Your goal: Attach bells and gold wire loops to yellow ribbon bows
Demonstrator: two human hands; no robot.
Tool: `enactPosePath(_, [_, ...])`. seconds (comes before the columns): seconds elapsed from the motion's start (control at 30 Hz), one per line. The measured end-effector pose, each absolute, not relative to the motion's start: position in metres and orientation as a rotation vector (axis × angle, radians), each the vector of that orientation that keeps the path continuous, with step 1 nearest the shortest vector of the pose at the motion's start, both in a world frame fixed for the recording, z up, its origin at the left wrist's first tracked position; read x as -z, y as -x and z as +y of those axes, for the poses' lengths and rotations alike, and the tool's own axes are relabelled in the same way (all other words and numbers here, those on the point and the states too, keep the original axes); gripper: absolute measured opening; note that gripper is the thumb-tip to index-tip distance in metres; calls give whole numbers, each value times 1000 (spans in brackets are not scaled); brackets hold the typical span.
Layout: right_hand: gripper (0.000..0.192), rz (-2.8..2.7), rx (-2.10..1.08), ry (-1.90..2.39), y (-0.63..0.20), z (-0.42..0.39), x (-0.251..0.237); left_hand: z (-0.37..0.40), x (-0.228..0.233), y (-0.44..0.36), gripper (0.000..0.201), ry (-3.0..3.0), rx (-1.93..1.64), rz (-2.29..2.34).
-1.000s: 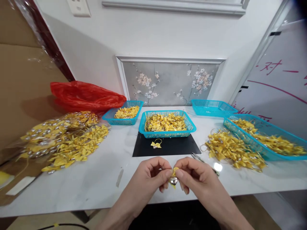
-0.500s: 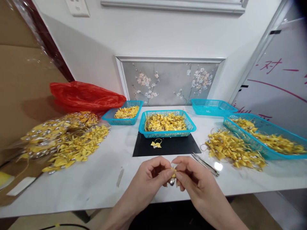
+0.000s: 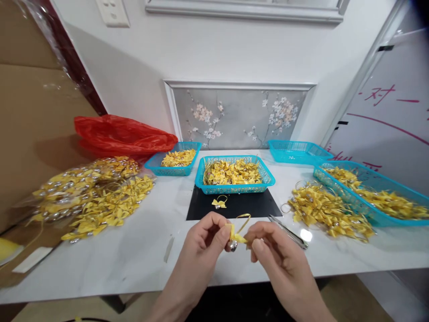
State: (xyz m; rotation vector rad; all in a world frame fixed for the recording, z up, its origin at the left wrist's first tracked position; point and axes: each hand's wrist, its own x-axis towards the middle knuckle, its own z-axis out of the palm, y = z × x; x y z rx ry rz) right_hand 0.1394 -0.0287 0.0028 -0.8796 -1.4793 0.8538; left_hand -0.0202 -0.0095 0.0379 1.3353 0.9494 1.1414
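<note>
Between my hands is a small yellow ribbon bow (image 3: 238, 238) with a silver bead (image 3: 233, 245) hanging below it and a gold cord loop (image 3: 246, 219) standing up behind. My left hand (image 3: 209, 241) pinches the bow's left side between thumb and fingers. At the bow's right tail, my right hand (image 3: 273, 246) has its fingers closed around the tip. Beyond my hands, another yellow bow with its loop (image 3: 219, 203) lies on a black mat (image 3: 197, 210). A pair of metal tweezers (image 3: 290, 232) rests beside my right hand, partly hidden by it.
A blue basket (image 3: 201, 183) of yellow bows stands on the mat's far edge. More blue baskets (image 3: 174, 171) (image 3: 298, 156) (image 3: 362, 197) stand left and right. Loose bow piles (image 3: 328, 210) (image 3: 110, 203) lie on both sides. A red plastic bag (image 3: 124, 134) is at back left.
My hands have moved slightly apart, with the bow now showing between them. Its gold loop has come into sight above, and the bead has shifted left and up.
</note>
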Motion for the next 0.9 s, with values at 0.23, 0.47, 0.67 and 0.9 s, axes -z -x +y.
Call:
enactPosePath(0.23, [16,-1603,-882,929,-141,-27,-13,-14,-43,18,24,-1501,-1065,1022])
enactPosePath(0.47, [28,-1612,-570,597,-130,-21,5,-13,-44,10,29,-1013,-1027,801])
enactPosePath(0.67, [20,-1713,-845,750,-148,-16,3,-7,-49,20,23,-1263,-882,923])
enactPosePath(0.9, [25,-1635,-1093,1085,-156,-17,-11,-4,-50,22,8,-1602,-793,1085])
